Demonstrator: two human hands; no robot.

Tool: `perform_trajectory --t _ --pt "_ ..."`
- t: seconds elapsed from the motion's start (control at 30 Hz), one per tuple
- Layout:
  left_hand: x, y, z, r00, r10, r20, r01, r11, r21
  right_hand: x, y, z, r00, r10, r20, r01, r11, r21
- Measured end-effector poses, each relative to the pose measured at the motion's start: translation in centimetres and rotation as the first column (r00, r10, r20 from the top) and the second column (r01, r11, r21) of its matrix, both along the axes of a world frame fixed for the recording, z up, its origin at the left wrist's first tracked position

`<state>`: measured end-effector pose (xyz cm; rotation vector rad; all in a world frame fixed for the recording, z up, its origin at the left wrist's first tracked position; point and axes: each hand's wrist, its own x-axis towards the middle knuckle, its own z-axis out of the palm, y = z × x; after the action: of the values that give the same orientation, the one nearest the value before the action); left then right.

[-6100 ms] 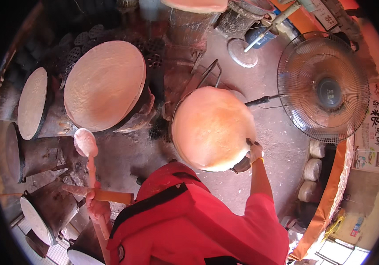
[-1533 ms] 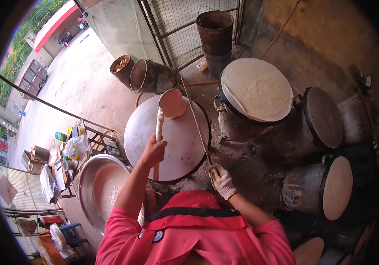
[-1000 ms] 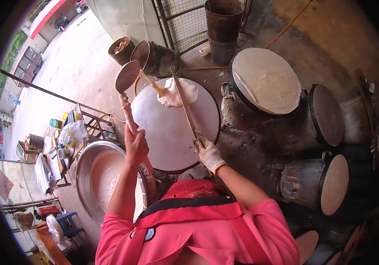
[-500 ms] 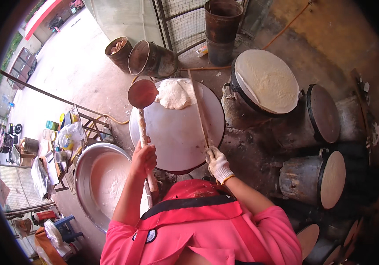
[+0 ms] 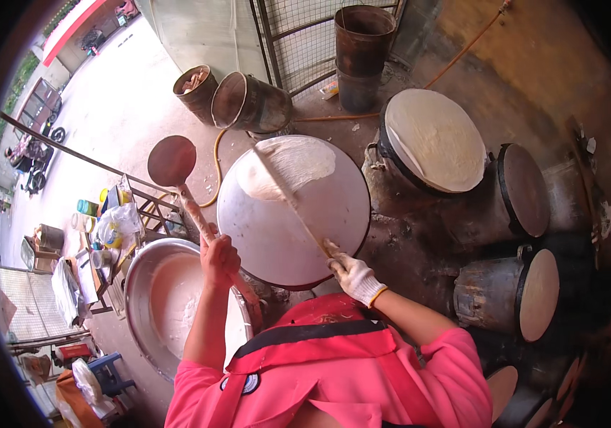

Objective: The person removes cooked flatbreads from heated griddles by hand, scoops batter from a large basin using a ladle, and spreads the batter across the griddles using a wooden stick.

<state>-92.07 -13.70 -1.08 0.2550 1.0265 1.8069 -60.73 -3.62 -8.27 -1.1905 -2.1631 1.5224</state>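
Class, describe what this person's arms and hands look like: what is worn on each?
Pink sleeves end near the elbows, leaving the forearms bare. The left hand is bare; the right hand wears a whitish knitted glove with a yellow-orange cuff edge.

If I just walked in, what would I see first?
Probably the big, round, pale griddle in the middle, with white batter spread toward its far edge. Across it slants a long, thin, tan stick, held by the white-gloved right hand. The bare left hand holds a round, reddish ladle at the griddle's left.
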Motion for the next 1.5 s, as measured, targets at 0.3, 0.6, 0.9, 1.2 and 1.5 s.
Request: perform_trajectory --t 0.3,0.6,0.9,1.2,1.5 --pt "2.3 -1.6 -3.2 0.972 0.237 -0.003 -0.234 0.957 -0.172 -1.2 8.8 3.9 0.906 0.281 0.315 -0.232 0.955 -0.185" --pt "9.1 -0.4 -2.9 0.83 0.506 -0.236 -0.557 0.776 -0.297 2.6 17.6 2.9 0.968 0.212 -0.134 -0.25 0.865 -0.435" --pt "13.9 -1.4 -5.0 0.686 0.691 -0.23 -0.72 0.596 -0.357 2.3 21.8 0.8 0.705 0.709 -0.015 -0.704 0.696 -0.142" --pt "15.6 -4.0 -7.7 0.571 0.781 -0.253 -0.793 0.445 -0.417 -1.7 26.0 1.8 0.698 0.716 0.025 -0.696 0.686 -0.21" --pt "16.1 -5.0 -8.9 0.451 0.848 -0.28 -0.839 0.296 -0.456 -2.0 28.9 4.7 0.825 0.563 -0.05 -0.487 0.663 -0.569"
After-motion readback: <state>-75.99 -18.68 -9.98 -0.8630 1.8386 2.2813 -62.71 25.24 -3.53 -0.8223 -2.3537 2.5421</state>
